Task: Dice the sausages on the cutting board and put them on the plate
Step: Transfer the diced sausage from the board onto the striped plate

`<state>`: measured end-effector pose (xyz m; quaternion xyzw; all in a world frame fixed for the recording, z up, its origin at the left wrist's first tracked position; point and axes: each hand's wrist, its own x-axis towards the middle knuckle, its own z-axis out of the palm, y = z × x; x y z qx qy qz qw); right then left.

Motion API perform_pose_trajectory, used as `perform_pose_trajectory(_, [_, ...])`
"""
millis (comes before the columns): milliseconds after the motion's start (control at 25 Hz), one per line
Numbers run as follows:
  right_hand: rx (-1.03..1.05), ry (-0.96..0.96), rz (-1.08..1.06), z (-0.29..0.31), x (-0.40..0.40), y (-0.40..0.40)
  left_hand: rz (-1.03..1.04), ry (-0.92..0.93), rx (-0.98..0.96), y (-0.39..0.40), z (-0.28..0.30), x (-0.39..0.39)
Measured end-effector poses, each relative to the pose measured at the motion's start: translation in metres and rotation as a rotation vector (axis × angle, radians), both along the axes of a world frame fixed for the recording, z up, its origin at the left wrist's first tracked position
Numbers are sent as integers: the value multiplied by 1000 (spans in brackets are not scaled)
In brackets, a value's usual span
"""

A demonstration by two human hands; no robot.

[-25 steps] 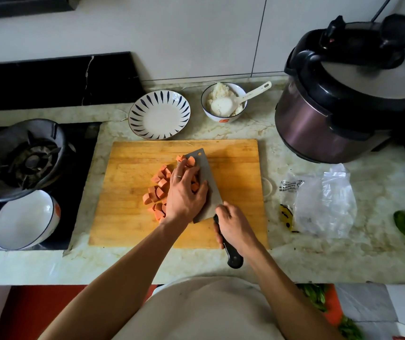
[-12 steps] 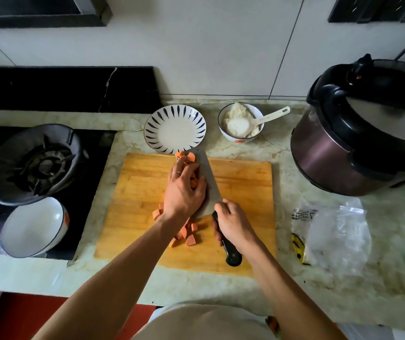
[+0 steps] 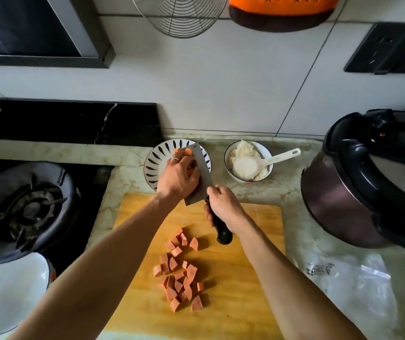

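Fingers of your left hand cup sausage pieces against the cleaver, gripped by your right hand, over the plate so none spill.

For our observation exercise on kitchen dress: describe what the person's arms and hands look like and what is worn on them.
Both forearms are bare, with no sleeves, gloves, watch or bracelet in view. The left hand wears a thin, light-coloured ring on one finger. The right hand shows no ring or other jewellery.
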<state>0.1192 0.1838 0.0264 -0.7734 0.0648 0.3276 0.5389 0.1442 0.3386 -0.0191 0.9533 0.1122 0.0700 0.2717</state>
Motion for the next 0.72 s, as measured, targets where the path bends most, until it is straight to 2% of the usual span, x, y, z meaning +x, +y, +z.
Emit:
perform_pose_trajectory(320, [-111,33,34,-15,40,19,-171,94,218,38,-21,33])
perform_pose_trajectory(560, [-163,-15,105,-12,43,15,-62,143,217,50,-22,25])
perform_pose_trajectory(720, [-209,-97,168,-9,41,13,-217,130,262,39,-12,29])
